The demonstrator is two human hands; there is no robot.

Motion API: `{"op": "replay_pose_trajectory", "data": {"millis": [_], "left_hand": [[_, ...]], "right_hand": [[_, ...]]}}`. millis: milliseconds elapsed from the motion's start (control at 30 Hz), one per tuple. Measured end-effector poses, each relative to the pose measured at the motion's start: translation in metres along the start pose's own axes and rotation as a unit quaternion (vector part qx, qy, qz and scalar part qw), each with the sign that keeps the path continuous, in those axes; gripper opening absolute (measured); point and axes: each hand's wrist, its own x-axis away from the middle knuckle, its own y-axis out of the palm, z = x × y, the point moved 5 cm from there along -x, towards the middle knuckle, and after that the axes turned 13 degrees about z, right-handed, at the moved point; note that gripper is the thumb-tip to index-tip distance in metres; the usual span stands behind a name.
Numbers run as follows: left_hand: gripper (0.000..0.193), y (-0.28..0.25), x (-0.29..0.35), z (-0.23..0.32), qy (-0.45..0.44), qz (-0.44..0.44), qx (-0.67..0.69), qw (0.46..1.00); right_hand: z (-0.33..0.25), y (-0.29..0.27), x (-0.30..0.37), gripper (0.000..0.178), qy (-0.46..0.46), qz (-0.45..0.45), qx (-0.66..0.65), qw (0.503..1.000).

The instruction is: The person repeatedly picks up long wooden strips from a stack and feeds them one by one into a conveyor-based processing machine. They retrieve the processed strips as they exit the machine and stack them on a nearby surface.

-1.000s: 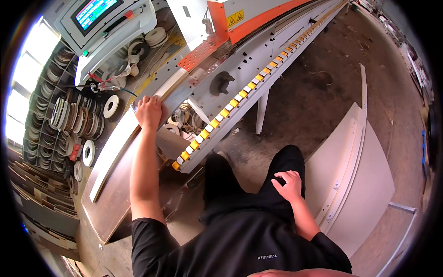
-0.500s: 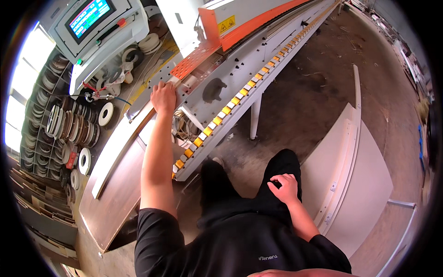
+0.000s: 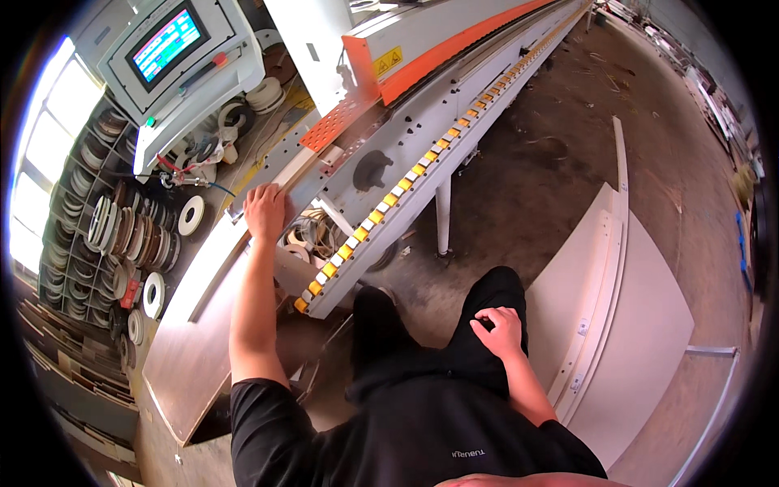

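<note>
A long, narrow white board strip [image 3: 213, 286] lies along the infeed of a large edge-banding machine, its far part reaching toward the orange perforated guard [image 3: 334, 123]. My left hand [image 3: 264, 213] is closed over the strip just short of that guard, fingers bent across its top. Part of the strip is hidden under the hand. My right hand [image 3: 499, 329] rests on my right thigh with nothing in it, thumb apart from the loosely bent fingers. Beneath the strip's near end stands a brown panel-sided stand [image 3: 185, 375].
A rail with yellow and white rollers [image 3: 391, 199] runs diagonally away. Control panel with lit screen [image 3: 168, 45] stands at the far left, near a rack of edge-band rolls [image 3: 130, 231]. Large pale panels [image 3: 645, 304] lean at my right. A machine leg [image 3: 443, 219] meets the floor.
The white strip has moved farther into the machine, its near end now farther from me. My left hand has shifted back along it. The right hand stays on the thigh.
</note>
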Motion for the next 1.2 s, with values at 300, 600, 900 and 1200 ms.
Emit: {"op": "replay_pose_trajectory", "data": {"millis": [300,600,900,1200], "left_hand": [[0.021,-0.150,0.101,-0.123,-0.061,-0.028,-0.084,0.994],[0.011,-0.164,0.111,-0.151,-0.055,-0.025,-0.100,0.993],[0.013,-0.106,0.073,-0.097,-0.068,-0.015,-0.107,0.992],[0.018,-0.049,0.036,-0.046,-0.060,-0.014,-0.087,0.994]], "right_hand": [[-0.005,0.007,0.000,0.015,0.011,-0.033,-0.012,0.999],[-0.004,0.017,-0.005,0.015,-0.013,-0.058,0.003,0.998],[-0.007,0.021,-0.006,0.015,-0.015,-0.056,0.018,0.998],[-0.009,0.019,-0.004,0.015,-0.019,-0.049,0.019,0.998]]}}
